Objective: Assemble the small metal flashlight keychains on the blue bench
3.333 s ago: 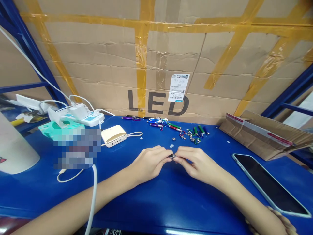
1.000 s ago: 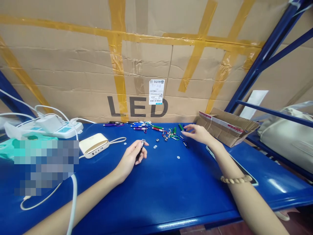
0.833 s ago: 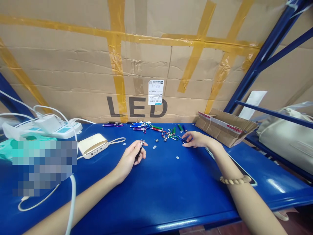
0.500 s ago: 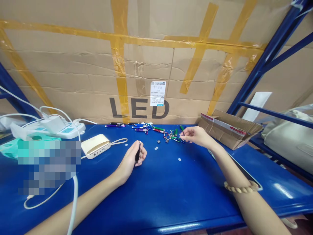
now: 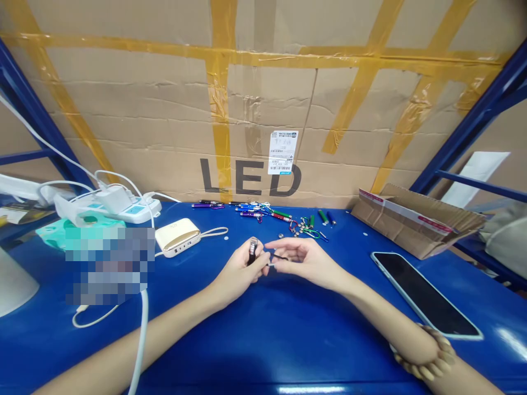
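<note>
My left hand (image 5: 242, 269) is closed around a small black torch-like tube (image 5: 252, 251) with a silver end pointing up. Close against it, the fingers of my right hand (image 5: 307, 262) pinch a thin black clip-like piece (image 5: 280, 257) with a pale tip. My fingers cover part of both, so whether they touch cannot be made out. Beyond my hands lie several slim metal tubes in purple, blue and red, among them a red one (image 5: 281, 217). Small clips and rings, including a green carabiner (image 5: 311, 232), are tangled beside them. A green tube (image 5: 322, 216) lies to the right.
A phone (image 5: 426, 293) and an open cardboard box (image 5: 411, 225) are on the right. To the left are a cream power bank (image 5: 178, 237), a power strip (image 5: 142, 210), a teal packet (image 5: 78, 233) and white cables. A large taped carton (image 5: 173, 126) stands behind the blue table (image 5: 263, 351).
My right hand has come away from the pile with a small dark piece and moved toward me, up to my left hand. The view has turned left, showing the phone fully.
</note>
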{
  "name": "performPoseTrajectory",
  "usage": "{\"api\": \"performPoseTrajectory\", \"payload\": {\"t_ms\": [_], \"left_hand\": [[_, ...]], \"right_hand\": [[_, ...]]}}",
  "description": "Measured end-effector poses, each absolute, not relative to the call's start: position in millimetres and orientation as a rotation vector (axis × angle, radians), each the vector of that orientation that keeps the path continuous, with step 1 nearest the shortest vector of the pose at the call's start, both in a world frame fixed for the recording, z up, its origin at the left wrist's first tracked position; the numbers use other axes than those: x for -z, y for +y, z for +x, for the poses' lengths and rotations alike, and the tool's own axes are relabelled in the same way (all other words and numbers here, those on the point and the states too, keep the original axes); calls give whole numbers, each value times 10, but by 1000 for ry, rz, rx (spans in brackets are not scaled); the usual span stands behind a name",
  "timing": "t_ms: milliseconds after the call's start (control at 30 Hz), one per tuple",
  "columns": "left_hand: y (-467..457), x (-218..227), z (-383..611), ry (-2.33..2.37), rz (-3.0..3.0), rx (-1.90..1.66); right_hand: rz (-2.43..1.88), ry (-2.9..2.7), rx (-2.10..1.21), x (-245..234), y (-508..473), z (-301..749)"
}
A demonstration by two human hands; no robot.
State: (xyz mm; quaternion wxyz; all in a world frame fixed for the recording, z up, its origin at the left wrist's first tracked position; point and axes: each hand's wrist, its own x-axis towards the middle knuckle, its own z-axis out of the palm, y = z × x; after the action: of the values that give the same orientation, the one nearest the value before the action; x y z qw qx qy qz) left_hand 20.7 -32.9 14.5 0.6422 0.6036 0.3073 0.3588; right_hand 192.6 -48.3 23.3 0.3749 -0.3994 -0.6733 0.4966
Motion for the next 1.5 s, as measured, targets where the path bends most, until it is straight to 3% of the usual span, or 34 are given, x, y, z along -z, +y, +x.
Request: {"api": "performPoseTrajectory", "payload": {"t_ms": [333, 633, 867, 1300, 1500], "left_hand": [[-465, -139, 261, 577, 1274, -706], [-406, -71, 214, 726, 1539, -1030], [-349, -83, 168, 796, 1616, -968], [-350, -177, 187, 636, 1433, -1002], [-356, -147, 177, 635, 1482, -1042]], "right_hand": [[-926, -1649, -1118, -149, -601, 1701], [-1024, -2053, -430, -174, -560, 1852], [-1111, -2372, -153, -227, -656, 1781], [-1107, -2352, -36, -207, -592, 1839], [-1022, -2228, -232, -196, -598, 1843]]}}
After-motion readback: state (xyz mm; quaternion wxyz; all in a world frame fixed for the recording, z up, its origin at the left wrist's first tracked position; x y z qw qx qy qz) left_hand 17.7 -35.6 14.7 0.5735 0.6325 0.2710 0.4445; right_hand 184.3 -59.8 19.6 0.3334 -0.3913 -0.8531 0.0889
